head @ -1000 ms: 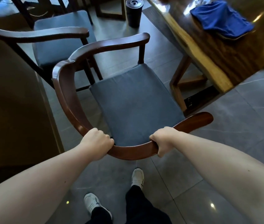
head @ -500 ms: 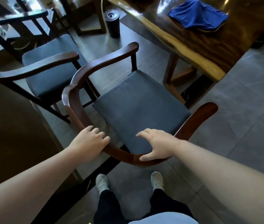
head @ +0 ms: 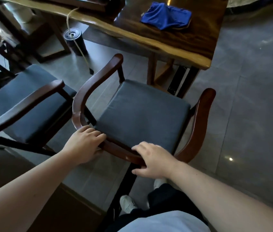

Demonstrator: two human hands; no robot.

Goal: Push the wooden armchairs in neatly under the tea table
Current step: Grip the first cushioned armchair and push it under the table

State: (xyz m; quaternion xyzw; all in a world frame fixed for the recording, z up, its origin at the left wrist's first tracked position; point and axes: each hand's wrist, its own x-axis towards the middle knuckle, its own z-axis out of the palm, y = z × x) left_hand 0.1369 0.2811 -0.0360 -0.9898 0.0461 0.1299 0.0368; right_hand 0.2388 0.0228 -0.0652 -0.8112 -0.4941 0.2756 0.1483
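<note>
Wooden armchair [head: 142, 114] now sits nearer the tabletop [head: 174, 42], its front close to the table leg, squarer than a moment ago. Left hand [head: 83, 144] and right hand [head: 152, 159] rest on the near back rail, fingers loosely curled, grip slack. Second chair [head: 27, 104] stands left.

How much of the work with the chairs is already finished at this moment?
Nothing looks finished. In hand: left hand and right hand rest on the curved back rail of the near wooden armchair, its seat short of the wooden tea table. Left: push it in, then the second wooden armchair.
</note>
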